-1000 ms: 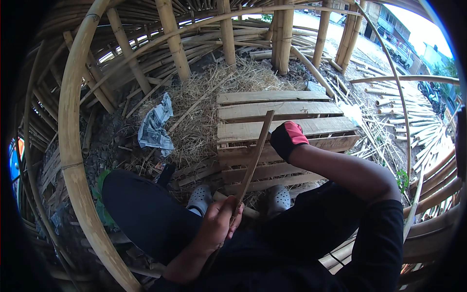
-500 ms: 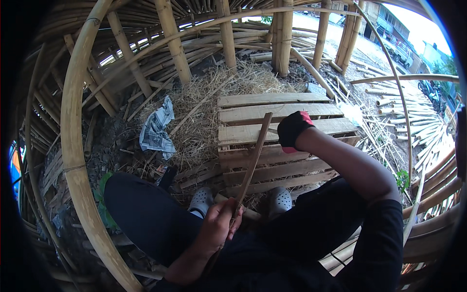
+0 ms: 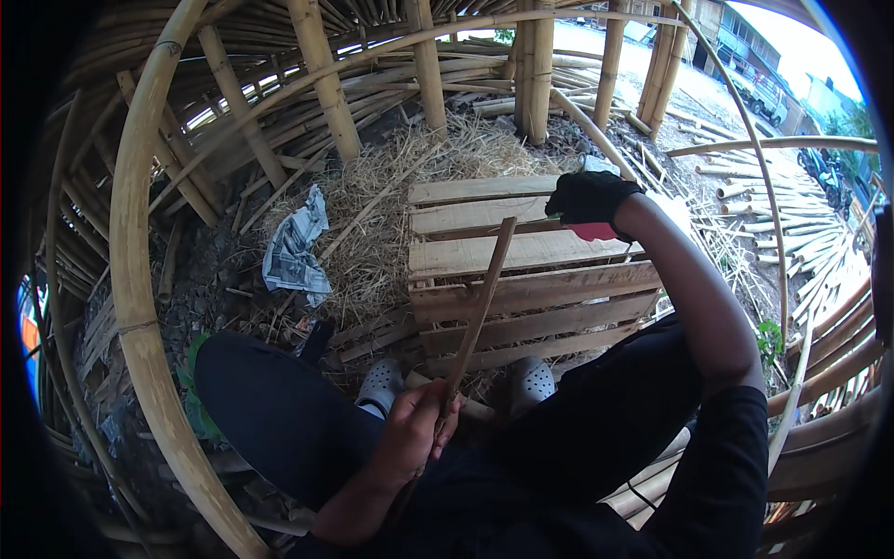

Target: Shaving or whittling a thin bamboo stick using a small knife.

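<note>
My bare left hand [image 3: 414,433] is closed around the lower part of a long, narrow bamboo strip [image 3: 480,312]. The strip slants up and away from my lap, its far end standing over the slatted wooden crate [image 3: 521,253]. My right hand [image 3: 596,205], in a black and red glove, is a closed fist above the crate's far right part, apart from the strip. A small pale tip shows at the fist's left side; the rest of what it grips is hidden by the glove.
Crumpled newspaper [image 3: 296,247] lies beside loose straw [image 3: 372,224] left of the crate. A curved bamboo pole [image 3: 140,279] rises close on my left. Upright bamboo posts [image 3: 535,79] stand beyond the crate, and cut bamboo pieces [image 3: 801,242] cover the ground at right.
My right hand has moved away and slightly right, from close beside the strip to farther off over the crate. The left hand keeps its grip, and the strip has barely moved.
</note>
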Tool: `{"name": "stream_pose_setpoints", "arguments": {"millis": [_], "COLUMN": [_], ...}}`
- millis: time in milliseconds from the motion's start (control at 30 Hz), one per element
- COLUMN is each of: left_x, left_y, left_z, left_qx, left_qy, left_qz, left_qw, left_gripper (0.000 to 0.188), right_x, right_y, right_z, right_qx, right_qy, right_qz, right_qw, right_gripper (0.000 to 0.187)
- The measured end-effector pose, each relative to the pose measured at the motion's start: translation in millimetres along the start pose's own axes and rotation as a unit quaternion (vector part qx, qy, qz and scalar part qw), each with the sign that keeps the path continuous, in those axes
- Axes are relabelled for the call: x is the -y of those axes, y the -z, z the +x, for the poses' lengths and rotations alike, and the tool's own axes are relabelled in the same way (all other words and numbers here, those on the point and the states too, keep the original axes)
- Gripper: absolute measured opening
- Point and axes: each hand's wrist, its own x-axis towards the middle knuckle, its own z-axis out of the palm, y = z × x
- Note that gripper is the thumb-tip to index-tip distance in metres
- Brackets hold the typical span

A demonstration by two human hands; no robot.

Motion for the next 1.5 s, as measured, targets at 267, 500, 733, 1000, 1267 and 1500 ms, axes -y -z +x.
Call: {"name": "stream_pose_setpoints", "arguments": {"millis": [267,500,733,1000,1267,1500], "left_x": [0.7,-9.8,4.2,6.3,-0.6,-17.4], "left_y": [3.8,3.4,2.7,8.4,18.7,11.7], "left_z": [1.6,0.5,6.5,8.5,-8.2,-16.5], "left_qx": [-0.011,-0.103,-0.056,-0.032,-0.013,0.002], "left_qy": [-0.010,-0.066,-0.103,-0.262,-0.251,-0.198], "left_qz": [-0.014,0.010,0.123,-0.152,-0.073,0.082], "left_qw": [1.000,0.992,0.985,0.952,0.965,0.977], "left_gripper": [0.042,0.025,0.026,0.052,0.055,0.033], "right_x": [20.9,28.9,72.3,131.1,161.3,173.6], "right_y": [37.0,55.1,74.6,56.2,49.9,43.2], "right_z": [-6.9,-22.1,-38.2,-48.2,-55.3,-64.0], "right_qx": [0.109,0.139,-0.070,-0.408,-0.384,-0.354], "right_qy": [-0.030,-0.112,-0.062,0.248,0.331,0.347], "right_qz": [0.133,0.283,0.330,-0.094,0.017,-0.004], "right_qw": [0.985,0.942,0.939,0.874,0.862,0.869], "right_gripper": [0.037,0.035,0.028,0.025,0.027,0.027]}}
